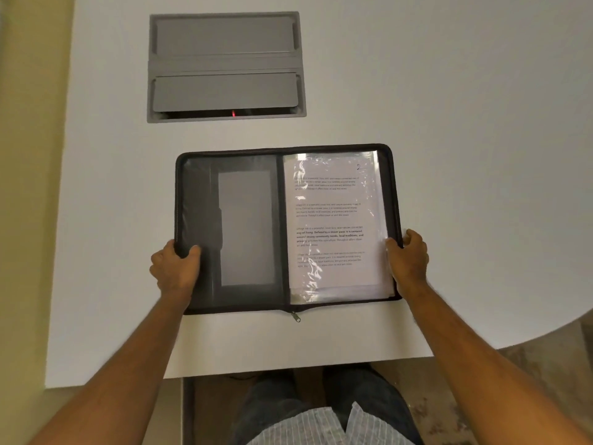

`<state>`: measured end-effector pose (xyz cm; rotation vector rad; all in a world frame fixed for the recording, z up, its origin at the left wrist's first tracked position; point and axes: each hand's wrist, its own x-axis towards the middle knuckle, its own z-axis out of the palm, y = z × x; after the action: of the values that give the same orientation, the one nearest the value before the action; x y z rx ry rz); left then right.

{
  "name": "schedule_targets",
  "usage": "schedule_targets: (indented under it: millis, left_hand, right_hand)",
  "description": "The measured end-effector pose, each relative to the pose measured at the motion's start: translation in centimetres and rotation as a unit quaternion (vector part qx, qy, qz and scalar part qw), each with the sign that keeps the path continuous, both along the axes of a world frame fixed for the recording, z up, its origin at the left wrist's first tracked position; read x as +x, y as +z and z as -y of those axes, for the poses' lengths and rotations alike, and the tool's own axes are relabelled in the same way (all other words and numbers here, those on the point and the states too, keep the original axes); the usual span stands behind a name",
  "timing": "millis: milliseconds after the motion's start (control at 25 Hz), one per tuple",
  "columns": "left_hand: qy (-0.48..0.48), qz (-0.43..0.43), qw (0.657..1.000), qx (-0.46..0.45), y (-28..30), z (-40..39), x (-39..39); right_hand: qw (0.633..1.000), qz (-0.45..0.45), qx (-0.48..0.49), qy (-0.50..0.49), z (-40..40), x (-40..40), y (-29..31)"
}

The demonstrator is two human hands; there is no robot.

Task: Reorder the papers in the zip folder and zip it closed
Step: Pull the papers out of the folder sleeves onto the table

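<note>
A black zip folder (231,303) lies open flat on the white table (449,155). Its left half shows a grey mesh pocket (245,226). Its right half holds printed papers in clear plastic sleeves (333,220); the top sheet bears a handwritten "2" at its upper right. My left hand (175,268) grips the folder's left edge, thumb on the inside. My right hand (409,256) grips the right edge, thumb on the sleeves' edge. The zipper pull (296,317) hangs at the middle of the near edge.
A grey recessed cable box (224,67) with two flap lids sits in the table beyond the folder, a small red light in its gap. The table's near edge runs just below the folder; my lap and the floor show beneath it.
</note>
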<state>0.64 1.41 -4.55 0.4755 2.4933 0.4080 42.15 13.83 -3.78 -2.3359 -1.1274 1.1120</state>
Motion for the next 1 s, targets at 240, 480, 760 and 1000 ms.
schedule_targets:
  millis: [240, 480, 760, 1000]
  left_hand:
    - [0.129, 0.037, 0.990, 0.043, 0.0, -0.7, 0.4]
    - [0.135, 0.034, 0.989, 0.054, -0.3, -0.3, 4.0]
    - [0.120, 0.017, 0.989, 0.085, -1.1, -0.7, 5.5]
    - [0.096, -0.032, 0.992, 0.072, -2.1, -0.9, 6.5]
  right_hand:
    - [0.990, -0.086, -0.045, -0.103, -2.3, 2.0, -0.8]
    - [0.996, 0.051, 0.057, -0.054, -2.9, 3.5, -1.1]
    - [0.990, 0.138, 0.024, 0.010, -4.1, 4.4, -1.9]
    - [0.952, 0.077, 0.200, 0.219, -10.0, 0.8, -1.7]
